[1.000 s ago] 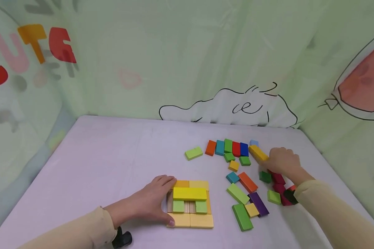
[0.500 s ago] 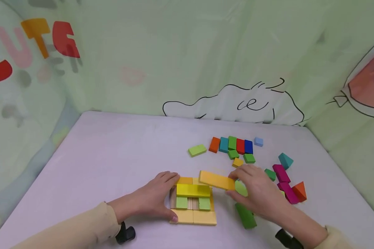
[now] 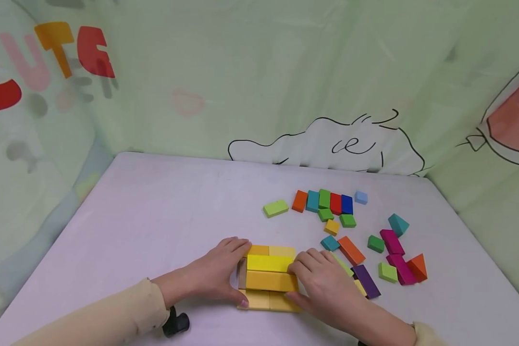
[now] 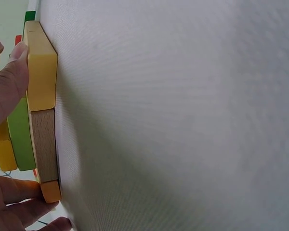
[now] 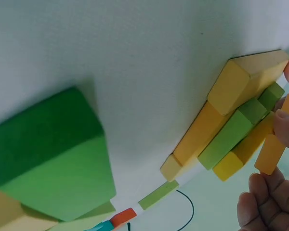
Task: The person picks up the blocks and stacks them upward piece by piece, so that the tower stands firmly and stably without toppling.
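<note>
A low stack of wooden building blocks stands near the table's front, with pale yellow blocks (image 3: pixel 257 300) along its near side. My left hand (image 3: pixel 216 274) holds its left side, thumb at the near corner and fingertips at the far one. Across the stack lies a bright yellow block (image 3: pixel 265 263). Beside it, on the near side, my right hand (image 3: pixel 326 283) pinches a long orange-yellow block (image 3: pixel 268 281) by its right end. In the right wrist view that orange block (image 5: pixel 269 154) is above the light green blocks (image 5: pixel 231 132); whether it touches them, I cannot tell.
Loose coloured blocks lie right of the stack, among them a purple block (image 3: pixel 365 281), an orange block (image 3: pixel 352 250) and magenta blocks (image 3: pixel 401 269). A row with a blue block (image 3: pixel 347 204) is farther back. The table (image 3: pixel 164 202) meets a printed curtain (image 3: pixel 190 72).
My right hand has brought the orange-yellow block from the right-hand pile leftward to the stack, now over the light green blocks. My left hand has stayed at the stack's left side.
</note>
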Available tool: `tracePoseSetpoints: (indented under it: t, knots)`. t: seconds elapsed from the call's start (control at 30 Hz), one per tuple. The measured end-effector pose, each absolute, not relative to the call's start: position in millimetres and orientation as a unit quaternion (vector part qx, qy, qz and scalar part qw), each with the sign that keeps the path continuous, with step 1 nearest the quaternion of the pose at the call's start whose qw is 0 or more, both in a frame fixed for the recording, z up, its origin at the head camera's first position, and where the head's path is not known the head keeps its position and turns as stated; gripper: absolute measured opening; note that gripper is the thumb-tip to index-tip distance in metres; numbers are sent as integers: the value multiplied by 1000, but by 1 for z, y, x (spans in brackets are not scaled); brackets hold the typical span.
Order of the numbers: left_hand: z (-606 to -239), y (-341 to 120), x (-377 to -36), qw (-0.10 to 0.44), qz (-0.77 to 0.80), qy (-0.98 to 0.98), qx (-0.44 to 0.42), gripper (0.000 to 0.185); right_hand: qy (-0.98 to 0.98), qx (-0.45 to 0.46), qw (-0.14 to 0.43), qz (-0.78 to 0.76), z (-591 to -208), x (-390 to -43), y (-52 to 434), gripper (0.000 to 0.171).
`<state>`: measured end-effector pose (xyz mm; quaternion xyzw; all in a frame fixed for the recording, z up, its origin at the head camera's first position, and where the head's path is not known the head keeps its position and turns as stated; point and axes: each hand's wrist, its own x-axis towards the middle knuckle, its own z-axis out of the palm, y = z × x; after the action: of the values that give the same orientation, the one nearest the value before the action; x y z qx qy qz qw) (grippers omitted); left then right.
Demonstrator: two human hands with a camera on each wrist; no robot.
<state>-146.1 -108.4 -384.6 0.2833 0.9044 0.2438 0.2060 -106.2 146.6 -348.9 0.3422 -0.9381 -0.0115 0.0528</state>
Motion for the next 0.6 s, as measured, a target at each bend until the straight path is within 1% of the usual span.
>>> tracePoseSetpoints:
  t: [0.4,0.6]
  knots:
    - [-384,-109,-146,203,249,903,287,115,-940,334,60,-15,-351,-107,144,43]
    - [-385,-109,-146,198,247,903,291,114,-944,325,52,-17,-352,-107,144,46]
